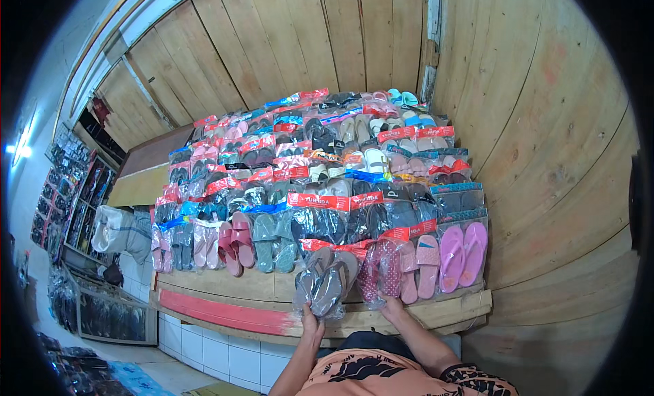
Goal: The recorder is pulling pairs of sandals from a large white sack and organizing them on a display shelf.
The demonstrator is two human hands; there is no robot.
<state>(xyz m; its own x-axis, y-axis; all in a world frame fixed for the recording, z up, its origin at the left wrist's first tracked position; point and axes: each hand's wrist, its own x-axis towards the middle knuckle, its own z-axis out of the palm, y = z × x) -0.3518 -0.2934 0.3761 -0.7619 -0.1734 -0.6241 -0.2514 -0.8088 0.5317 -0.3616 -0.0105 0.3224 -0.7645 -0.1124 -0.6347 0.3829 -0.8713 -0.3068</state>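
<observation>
My left hand (311,320) grips the lower edge of a clear plastic bag holding a pair of grey flip-flops (327,286), which overhangs the front of the wooden platform (230,283). At the lower edge of another bag, with red polka-dotted footwear (377,271), is my right hand (392,308); its fingertips are partly hidden, and whether they pinch the plastic is unclear. Pink textured slides (426,265) lie just right of that bag. Beyond them, bright pink flip-flops (473,253) rest near the right wall.
Overlapping rows of bagged footwear (317,181) cover the platform back toward the plank wall (306,33). A curved-looking wooden wall (552,166) bounds the right side. At left stand a white sack (115,230) and a glass display case (115,314). More bagged goods (76,368) lie at lower left.
</observation>
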